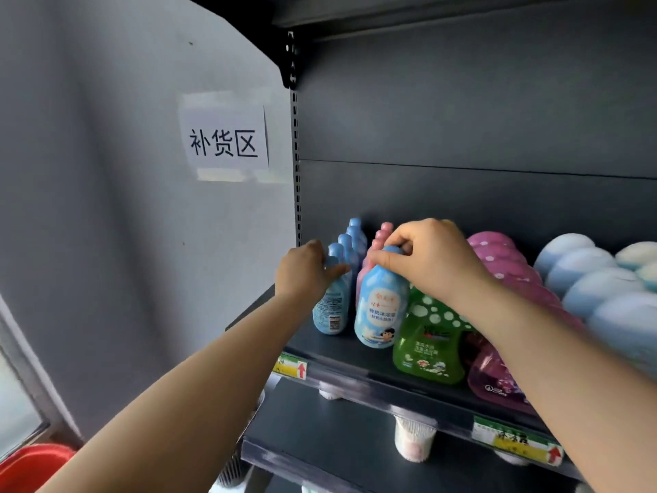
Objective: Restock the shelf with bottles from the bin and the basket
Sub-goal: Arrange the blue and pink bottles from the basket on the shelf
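On the dark shelf (pixel 341 354) stand rows of bottles. My left hand (pixel 305 270) grips the neck of the front blue bottle (pixel 330 309) in the leftmost row, whose label shows its back with a barcode. My right hand (pixel 426 259) pinches the cap of a second blue bottle (pixel 381 307) that stands at the front of the pink row (pixel 382 234), its cartoon label facing me. To its right stand a green bottle (pixel 428 336) and a pink bottle (pixel 494 378), partly hidden by my right forearm.
Further rows of pink (pixel 497 254) and pale blue (pixel 586 275) bottles fill the shelf to the right. A lower shelf (pixel 337 432) holds white containers. A paper sign (pixel 224 142) hangs on the grey wall. A red bin's rim (pixel 32 464) shows at bottom left.
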### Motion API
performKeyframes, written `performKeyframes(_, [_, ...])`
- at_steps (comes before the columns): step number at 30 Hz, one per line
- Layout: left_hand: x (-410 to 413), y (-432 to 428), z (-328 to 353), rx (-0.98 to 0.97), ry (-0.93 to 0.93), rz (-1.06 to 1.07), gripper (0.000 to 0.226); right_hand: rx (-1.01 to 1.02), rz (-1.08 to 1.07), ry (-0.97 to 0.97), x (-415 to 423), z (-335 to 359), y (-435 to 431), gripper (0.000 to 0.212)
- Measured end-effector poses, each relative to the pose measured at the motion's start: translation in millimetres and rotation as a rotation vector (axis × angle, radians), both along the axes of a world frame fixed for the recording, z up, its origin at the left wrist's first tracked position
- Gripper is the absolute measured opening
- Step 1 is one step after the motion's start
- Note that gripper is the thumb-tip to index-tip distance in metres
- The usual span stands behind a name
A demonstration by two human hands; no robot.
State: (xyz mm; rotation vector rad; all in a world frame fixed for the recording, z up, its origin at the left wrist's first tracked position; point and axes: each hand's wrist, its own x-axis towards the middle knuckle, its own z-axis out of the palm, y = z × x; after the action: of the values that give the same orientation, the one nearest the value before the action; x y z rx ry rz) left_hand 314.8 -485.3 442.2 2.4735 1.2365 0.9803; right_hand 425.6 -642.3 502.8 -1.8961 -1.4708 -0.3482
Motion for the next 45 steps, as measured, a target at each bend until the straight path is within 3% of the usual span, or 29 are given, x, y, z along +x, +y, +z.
performKeyframes(7, [-18.8,35.1,-32.9,-0.079,0.016,-0.28,0.063,-0.048,-0.128,-0.001,-22.6,-16.9,24.9,0.032])
performKeyframes(12, [-18.0,36.6,-44.9,-0.096,-0.023,-0.357,0.062,-0.093,-0.173,0.048,-33.2,-33.4,32.5,0.029])
performKeyframes(17, [-13.5,37.8,-35.1,-0.063,-0.055,-0.378,0.039,-0.131,-0.234,0.033,-36.8,-39.8,34.9,0.035])
performKeyframes(25, [-42.1,73.9,-10.9,-0.361,-0.1,-0.603,0.013,-0.186,-0.261,0.052,-39.1,-40.2,53.8,0.028])
performKeyframes(29, [-54.2,86.2,-4.4,-0.411,-0.083,-0.629,0.032,-0.195,-0.26,0.039,-38.9,-42.9,76.6,0.026])
performKeyframes(34, [-57.6,84.7,-13.4,-0.312,-0.045,-0.607,0.027,-0.235,-0.283,0.069,-31.8,-56.5,95.2,0.026])
performKeyframes(37, [-60.8,86.0,-16.7,-0.321,-0.132,-0.552,0.036,-0.325,-0.246,0.077,-29.8,-56.5,98.1,0.028])
performKeyframes(41, [-66.6,87.5,-16.5,-0.386,-0.243,-0.552,0.026,-0.29,-0.248,0.101,-27.1,-57.9,110.9,0.032])
performKeyframes(45, [-72.3,83.9,-17.8,-0.45,-0.29,-0.639,0.022,-0.247,-0.237,0.095,-31.5,-55.0,115.4,0.011])
